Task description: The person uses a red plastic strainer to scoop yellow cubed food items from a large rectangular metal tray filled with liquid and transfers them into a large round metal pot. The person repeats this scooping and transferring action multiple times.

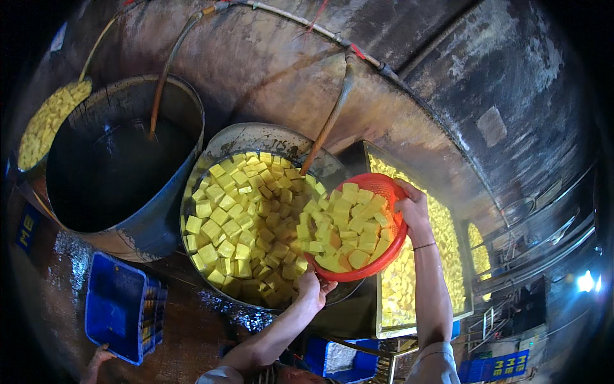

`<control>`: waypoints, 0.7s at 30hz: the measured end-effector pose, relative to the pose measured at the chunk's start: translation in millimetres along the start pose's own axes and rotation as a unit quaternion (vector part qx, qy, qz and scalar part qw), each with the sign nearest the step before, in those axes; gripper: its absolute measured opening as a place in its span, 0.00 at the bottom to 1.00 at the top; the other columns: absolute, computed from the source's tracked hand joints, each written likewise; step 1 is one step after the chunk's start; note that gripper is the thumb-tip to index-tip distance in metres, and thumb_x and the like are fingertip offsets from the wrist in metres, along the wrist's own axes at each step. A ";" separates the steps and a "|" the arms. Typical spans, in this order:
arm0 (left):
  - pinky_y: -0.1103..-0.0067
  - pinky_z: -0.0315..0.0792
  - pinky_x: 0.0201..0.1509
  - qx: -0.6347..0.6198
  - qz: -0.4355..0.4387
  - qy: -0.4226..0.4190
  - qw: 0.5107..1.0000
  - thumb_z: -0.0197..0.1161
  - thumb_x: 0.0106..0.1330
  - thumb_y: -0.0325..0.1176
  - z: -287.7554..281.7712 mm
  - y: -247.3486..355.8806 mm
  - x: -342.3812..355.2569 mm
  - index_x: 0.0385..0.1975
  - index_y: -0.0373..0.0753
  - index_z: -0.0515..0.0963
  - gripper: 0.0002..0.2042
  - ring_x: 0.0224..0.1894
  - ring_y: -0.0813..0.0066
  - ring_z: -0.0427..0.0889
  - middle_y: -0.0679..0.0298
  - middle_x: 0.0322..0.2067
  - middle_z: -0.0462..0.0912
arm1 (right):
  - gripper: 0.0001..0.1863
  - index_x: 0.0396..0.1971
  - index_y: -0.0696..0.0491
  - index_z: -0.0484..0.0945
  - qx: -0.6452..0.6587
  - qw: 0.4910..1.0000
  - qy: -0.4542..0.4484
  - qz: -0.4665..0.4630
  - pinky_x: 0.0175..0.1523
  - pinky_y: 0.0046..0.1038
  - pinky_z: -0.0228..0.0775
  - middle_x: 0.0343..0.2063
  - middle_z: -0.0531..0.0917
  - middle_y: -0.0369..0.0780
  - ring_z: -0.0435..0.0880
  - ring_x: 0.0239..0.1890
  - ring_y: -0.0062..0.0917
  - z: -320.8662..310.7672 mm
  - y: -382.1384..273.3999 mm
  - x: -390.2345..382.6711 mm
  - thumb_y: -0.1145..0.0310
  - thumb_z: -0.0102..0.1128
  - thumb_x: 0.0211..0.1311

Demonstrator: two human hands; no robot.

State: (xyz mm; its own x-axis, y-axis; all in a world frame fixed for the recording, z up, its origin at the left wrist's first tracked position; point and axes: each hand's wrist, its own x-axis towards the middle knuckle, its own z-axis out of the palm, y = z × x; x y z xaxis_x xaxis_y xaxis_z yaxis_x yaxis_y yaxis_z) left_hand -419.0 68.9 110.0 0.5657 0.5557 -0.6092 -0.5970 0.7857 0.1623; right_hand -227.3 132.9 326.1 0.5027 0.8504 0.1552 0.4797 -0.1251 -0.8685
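A red plastic basket (398, 238) tilts left over the rim of a large round metal vat (246, 136). Yellow cubes (358, 224), tofu-like in look, fill it and spill over its lowered left side. My right hand (412, 206) grips the basket's far right rim. At the near left rim, my left hand (312, 289) is closed round the edge. Below the basket, many similar yellow cubes (224, 221) are heaped in the vat, some wet and shaded. Haze blurs the place where the two heaps meet.
A hose (329, 125) hangs into the vat. Left stands another vat (128, 233) of dark liquid. A rectangular metal tank (470, 281) of yellow pieces lies right. Another person's hand (101, 356) touches a blue crate (115, 307) on the wet floor; another blue crate (342, 360) stands nearby.
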 end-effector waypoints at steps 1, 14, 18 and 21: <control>0.80 0.81 0.22 -0.045 -0.023 -0.004 0.999 0.42 0.74 0.51 -2.7 -5.7 7.4 0.44 0.42 0.72 0.19 0.22 0.75 0.79 0.63 0.32 0.80 | 0.32 0.53 0.64 0.75 -0.023 0.999 -0.018 -0.018 0.41 0.22 0.74 0.37 0.84 0.43 0.82 0.34 0.24 9.3 -1.6 6.4 0.84 0.49 0.39; 0.87 0.74 0.16 -0.322 -0.156 -0.110 0.927 0.46 0.71 0.37 -2.0 -92.6 52.6 0.32 0.39 0.74 0.11 0.17 0.76 0.74 0.64 0.21 0.76 | 0.11 0.33 0.52 0.84 -0.523 0.836 -0.059 -0.155 0.50 0.40 0.74 0.33 0.85 0.47 0.85 0.41 0.36 195.1 -48.5 -6.4 0.68 0.60 0.48; 0.83 0.74 0.17 -0.271 -0.164 -0.214 0.924 0.46 0.71 0.38 34.7 -101.4 45.4 0.33 0.38 0.75 0.12 0.21 0.73 0.79 0.62 0.23 0.79 | 0.17 0.38 0.48 0.84 -0.592 0.792 -0.008 -0.148 0.48 0.38 0.75 0.32 0.84 0.48 0.84 0.40 0.40 119.2 -86.0 -5.5 0.71 0.58 0.44; 0.77 0.81 0.29 -0.024 -0.106 -0.199 0.974 0.45 0.74 0.47 54.6 -77.5 20.0 0.40 0.38 0.74 0.18 0.28 0.69 0.84 0.61 0.30 0.82 | 0.30 0.52 0.59 0.77 -0.313 0.918 0.106 -0.221 0.48 0.35 0.76 0.36 0.84 0.53 0.86 0.40 0.37 -27.4 -85.4 -49.5 0.77 0.56 0.41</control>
State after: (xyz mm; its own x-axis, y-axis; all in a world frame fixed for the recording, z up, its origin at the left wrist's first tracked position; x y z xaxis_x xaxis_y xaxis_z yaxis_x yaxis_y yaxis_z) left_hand -330.4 34.0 127.6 0.8490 0.4521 -0.2736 -0.4639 0.8856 0.0237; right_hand -273.4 87.5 405.5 0.2562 0.7789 0.5724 0.9561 -0.1169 -0.2688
